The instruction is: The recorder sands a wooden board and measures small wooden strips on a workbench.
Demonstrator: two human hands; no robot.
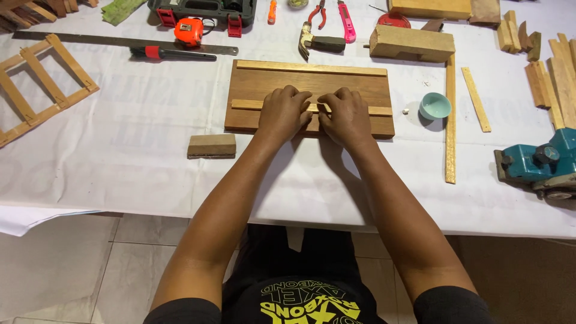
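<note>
Wooden strip (366, 110) lies under both hands (315, 114).

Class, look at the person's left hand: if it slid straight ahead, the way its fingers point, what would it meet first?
Probably the pale strip along the far edge of the wooden board. The left hand rests on the nearer strip, fingers pointing away; bare board lies between.

Teal bowl (434, 105), hammer (318, 42), handsaw (120, 43), sanding block (212, 146)

No packages, labels, signs or screens on the table.
</note>
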